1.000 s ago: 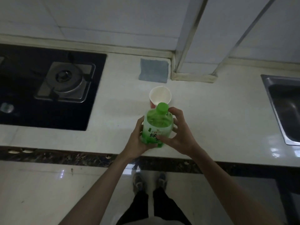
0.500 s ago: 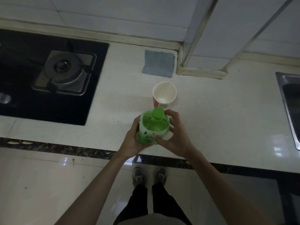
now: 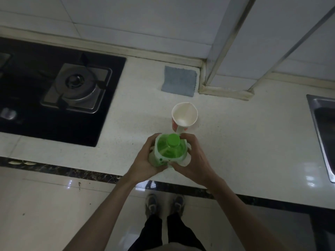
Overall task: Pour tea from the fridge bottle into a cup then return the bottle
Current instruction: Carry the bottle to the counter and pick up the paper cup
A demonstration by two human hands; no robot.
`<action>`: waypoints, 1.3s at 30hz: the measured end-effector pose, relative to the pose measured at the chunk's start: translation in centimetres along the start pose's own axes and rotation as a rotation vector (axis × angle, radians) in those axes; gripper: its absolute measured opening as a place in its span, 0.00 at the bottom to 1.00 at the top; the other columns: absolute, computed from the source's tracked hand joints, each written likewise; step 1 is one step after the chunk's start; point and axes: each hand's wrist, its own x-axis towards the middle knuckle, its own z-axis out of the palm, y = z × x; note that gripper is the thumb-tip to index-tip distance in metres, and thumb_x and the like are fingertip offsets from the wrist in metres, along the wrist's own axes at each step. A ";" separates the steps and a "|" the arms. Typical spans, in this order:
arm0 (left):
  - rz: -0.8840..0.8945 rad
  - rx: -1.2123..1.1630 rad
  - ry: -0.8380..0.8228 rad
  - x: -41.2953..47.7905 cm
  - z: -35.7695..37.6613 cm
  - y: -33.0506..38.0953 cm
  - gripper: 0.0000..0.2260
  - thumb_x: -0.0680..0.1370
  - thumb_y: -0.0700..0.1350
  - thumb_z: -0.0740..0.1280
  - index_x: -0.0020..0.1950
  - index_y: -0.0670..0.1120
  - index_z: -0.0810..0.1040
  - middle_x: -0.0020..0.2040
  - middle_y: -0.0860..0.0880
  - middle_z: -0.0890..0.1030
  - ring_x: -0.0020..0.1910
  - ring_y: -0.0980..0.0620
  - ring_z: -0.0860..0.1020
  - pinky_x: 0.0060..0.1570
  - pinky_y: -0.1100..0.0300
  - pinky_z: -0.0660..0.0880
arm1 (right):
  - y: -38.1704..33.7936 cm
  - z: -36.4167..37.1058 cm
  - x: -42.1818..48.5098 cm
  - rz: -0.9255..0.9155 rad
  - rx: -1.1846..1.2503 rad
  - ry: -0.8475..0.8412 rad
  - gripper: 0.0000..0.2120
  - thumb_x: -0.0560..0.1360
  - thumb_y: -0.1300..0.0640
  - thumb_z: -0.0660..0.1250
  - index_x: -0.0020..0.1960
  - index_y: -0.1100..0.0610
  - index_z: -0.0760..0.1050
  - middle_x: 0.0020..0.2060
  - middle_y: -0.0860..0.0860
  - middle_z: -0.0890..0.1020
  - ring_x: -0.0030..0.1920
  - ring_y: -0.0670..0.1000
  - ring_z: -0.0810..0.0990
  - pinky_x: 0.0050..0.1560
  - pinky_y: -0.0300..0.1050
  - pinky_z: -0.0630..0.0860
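Green-capped bottle (image 3: 169,153), label unreadable, clasped by both hands (image 3: 145,161) (image 3: 194,160) near cup (image 3: 184,116).

Sink (image 3: 322,127) cut off at right edge; bottle (image 3: 169,151) label unreadable.

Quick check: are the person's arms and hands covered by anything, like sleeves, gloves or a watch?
No. Both forearms are bare as far as the frame shows, and the left hand and right hand have no gloves, watch or rings visible in this dim view.

Green bottle (image 3: 169,151), white cup (image 3: 184,115), grey-blue cloth (image 3: 178,80), black hob (image 3: 27,87).
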 end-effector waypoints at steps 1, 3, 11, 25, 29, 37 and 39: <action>0.006 -0.016 -0.012 0.1 -0.2 0.5 0.40 0.65 0.30 0.79 0.72 0.48 0.66 0.66 0.47 0.74 0.64 0.46 0.76 0.56 0.58 0.78 | -0.1 -0.1 0.0 -0.005 -0.009 -0.012 0.38 0.66 0.58 0.80 0.67 0.49 0.61 0.62 0.55 0.70 0.59 0.54 0.76 0.52 0.53 0.81; 0.007 -0.007 -0.052 0.2 -0.4 1.5 0.38 0.66 0.33 0.80 0.71 0.50 0.68 0.64 0.51 0.76 0.63 0.49 0.77 0.55 0.61 0.78 | -0.5 -0.7 0.2 -0.017 -0.026 -0.047 0.38 0.66 0.56 0.80 0.67 0.49 0.61 0.63 0.54 0.70 0.61 0.54 0.75 0.55 0.53 0.80; -0.008 0.063 -0.031 0.2 -0.7 2.5 0.36 0.66 0.35 0.80 0.69 0.49 0.69 0.62 0.60 0.77 0.63 0.60 0.76 0.57 0.69 0.75 | -0.5 -7.3 3.0 0.057 -0.027 0.083 0.37 0.67 0.56 0.79 0.69 0.51 0.63 0.65 0.50 0.71 0.63 0.48 0.74 0.58 0.53 0.79; -0.043 0.061 0.062 0.1 -0.5 2.9 0.34 0.67 0.37 0.80 0.68 0.55 0.69 0.61 0.60 0.78 0.62 0.58 0.77 0.55 0.65 0.77 | 3.3 -2.1 9.2 0.152 -0.331 0.049 0.53 0.64 0.50 0.81 0.78 0.51 0.51 0.67 0.57 0.67 0.65 0.58 0.69 0.61 0.60 0.72; -0.041 0.076 0.064 0.2 -0.4 2.8 0.35 0.67 0.36 0.80 0.66 0.60 0.70 0.60 0.61 0.78 0.61 0.60 0.77 0.53 0.67 0.77 | 3.1 -2.4 9.0 0.169 -0.244 0.111 0.49 0.66 0.54 0.80 0.78 0.54 0.54 0.66 0.57 0.69 0.65 0.58 0.70 0.62 0.58 0.72; -0.039 0.101 0.044 0.6 -0.4 2.2 0.38 0.66 0.35 0.80 0.65 0.65 0.69 0.61 0.60 0.77 0.62 0.57 0.76 0.55 0.58 0.79 | 4.8 -6.4 3.7 0.176 -0.275 0.276 0.50 0.65 0.52 0.81 0.77 0.54 0.54 0.68 0.57 0.69 0.65 0.56 0.70 0.60 0.50 0.68; -0.043 0.094 0.031 0.9 -0.4 2.2 0.38 0.65 0.37 0.81 0.66 0.63 0.69 0.62 0.59 0.77 0.63 0.56 0.76 0.55 0.56 0.79 | 5.3 -7.2 2.3 0.193 -0.292 0.306 0.51 0.65 0.51 0.81 0.77 0.55 0.54 0.68 0.58 0.69 0.65 0.56 0.70 0.60 0.51 0.70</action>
